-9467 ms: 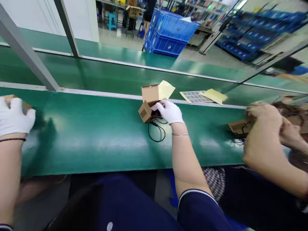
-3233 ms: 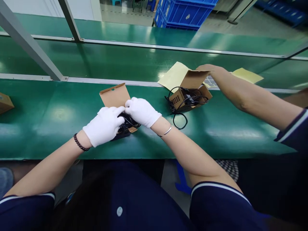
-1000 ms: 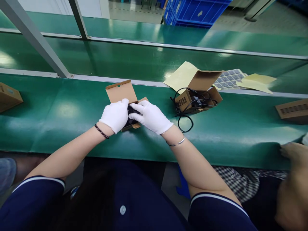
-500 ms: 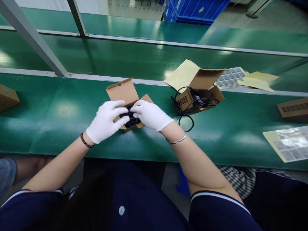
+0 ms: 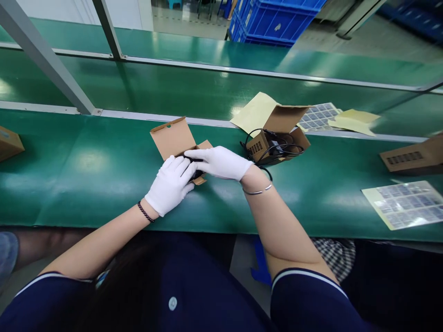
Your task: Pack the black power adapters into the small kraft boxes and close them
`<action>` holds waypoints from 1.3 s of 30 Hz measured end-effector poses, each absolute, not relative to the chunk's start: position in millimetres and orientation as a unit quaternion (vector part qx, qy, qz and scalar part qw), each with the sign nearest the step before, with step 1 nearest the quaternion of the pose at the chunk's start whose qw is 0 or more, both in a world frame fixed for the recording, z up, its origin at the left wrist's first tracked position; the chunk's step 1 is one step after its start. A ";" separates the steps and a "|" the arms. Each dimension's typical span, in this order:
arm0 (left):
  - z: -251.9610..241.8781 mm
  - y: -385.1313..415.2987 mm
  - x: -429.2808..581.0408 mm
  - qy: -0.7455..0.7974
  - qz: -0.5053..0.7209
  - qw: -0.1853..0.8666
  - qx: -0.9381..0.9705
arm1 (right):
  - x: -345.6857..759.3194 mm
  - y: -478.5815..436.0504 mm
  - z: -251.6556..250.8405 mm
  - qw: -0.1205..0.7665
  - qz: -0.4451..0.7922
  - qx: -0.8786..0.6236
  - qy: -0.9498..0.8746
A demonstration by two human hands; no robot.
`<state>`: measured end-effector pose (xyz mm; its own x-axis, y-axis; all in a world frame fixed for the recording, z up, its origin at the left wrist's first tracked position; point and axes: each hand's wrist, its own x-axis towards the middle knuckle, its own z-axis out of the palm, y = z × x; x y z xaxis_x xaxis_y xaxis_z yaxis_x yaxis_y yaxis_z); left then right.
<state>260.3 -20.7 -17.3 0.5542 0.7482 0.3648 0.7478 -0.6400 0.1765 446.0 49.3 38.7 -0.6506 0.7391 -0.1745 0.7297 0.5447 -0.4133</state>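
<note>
A small brown cardboard box [image 5: 173, 139] stands on the green bench with its lid flap raised toward the back. Dark contents [image 5: 198, 174] show inside it between my fingers; what they are is mostly hidden. My left hand [image 5: 170, 185], in a white glove, lies across the near left part of the box with its fingers stretched out. From the right, my gloved right hand [image 5: 223, 163] reaches over the opening, its fingers extended and touching the contents or the box edge. Both hands cover most of the opening.
Right of my hands is another open cardboard box [image 5: 256, 148] with a black cable [image 5: 292, 147] spilling out. Behind it lie yellowish paper [image 5: 254, 110] and a label sheet [image 5: 318, 115]. Further right are a carton [image 5: 411, 157] and another label sheet [image 5: 404, 205]. A metal post [image 5: 51, 60] rises at left.
My left hand has moved right and down flat onto the box. My right hand's fingers have straightened and reach further left across the opening. The view has shifted slightly.
</note>
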 end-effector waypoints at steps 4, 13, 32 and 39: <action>-14.3 -14.6 253.2 0.407 0.181 0.018 0.895 | 467.7 50.5 24.8 0.163 0.313 -0.466 -0.812; 2.3 7.6 249.2 0.364 0.138 0.058 0.919 | 480.0 77.6 -39.0 0.391 0.487 -0.455 -0.635; -60.0 0.6 213.3 0.528 0.428 0.108 0.725 | 478.1 44.7 -56.3 0.377 0.285 -0.354 -0.807; -65.9 8.6 213.0 0.454 0.444 0.048 0.771 | 471.8 43.6 -64.9 0.395 0.221 -0.327 -0.830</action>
<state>213.0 8.6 -65.9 0.1932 0.7429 0.6409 0.6578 -0.5827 0.4772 471.8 43.6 -64.9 -0.4739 0.7176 0.5104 0.3687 0.6880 -0.6250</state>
